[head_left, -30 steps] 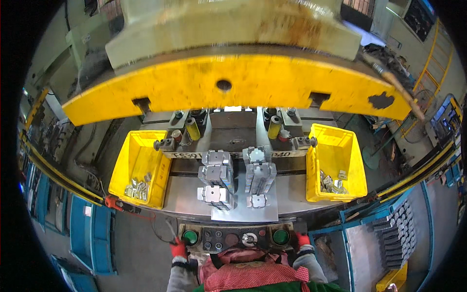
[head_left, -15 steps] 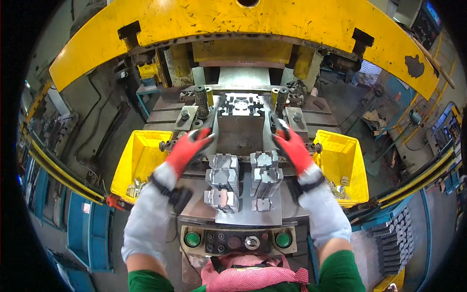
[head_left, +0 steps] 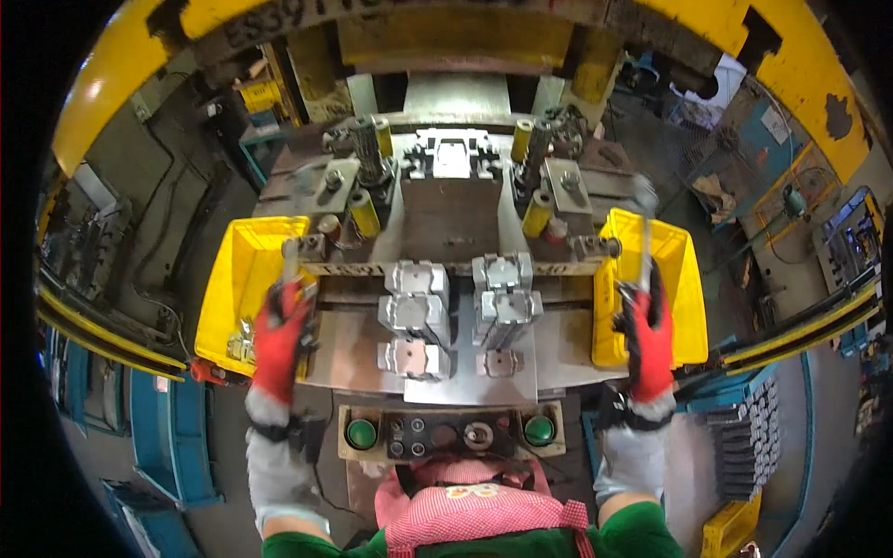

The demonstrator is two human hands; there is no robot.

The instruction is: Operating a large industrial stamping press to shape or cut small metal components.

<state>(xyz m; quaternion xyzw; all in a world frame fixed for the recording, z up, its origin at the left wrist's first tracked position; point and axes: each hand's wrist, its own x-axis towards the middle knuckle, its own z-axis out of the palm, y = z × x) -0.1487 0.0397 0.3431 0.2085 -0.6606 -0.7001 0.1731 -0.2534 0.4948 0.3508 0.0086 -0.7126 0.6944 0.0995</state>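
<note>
My left hand (head_left: 282,337), in a red and black glove, is in front of the inner side of the left yellow bin (head_left: 212,279). Its fingers are closed on a thin silver metal piece (head_left: 291,259), smeared by motion. My right hand (head_left: 649,335), gloved alike, is over the right yellow bin (head_left: 690,312). Closed fingers grip a long silver metal piece (head_left: 644,242) that points away from me, also blurred. Between my hands, stacks of silver metal parts (head_left: 414,312) stand in two columns, partly on a grey sheet (head_left: 465,389). Farther off, a bright metal part (head_left: 453,156) lies in the die.
The yellow press ram (head_left: 79,116) arches over the far side. Guide posts (head_left: 372,153) and yellow cylinders (head_left: 537,212) flank the die. Close to me is a control box (head_left: 453,435) with a green button (head_left: 539,430) at each end. Small metal pieces (head_left: 242,344) lie in the left bin.
Both hands have drawn back from the die's sides and spread outward to the bins, with silver pieces now showing in them. The whole view has shifted, and the ram appears higher.
</note>
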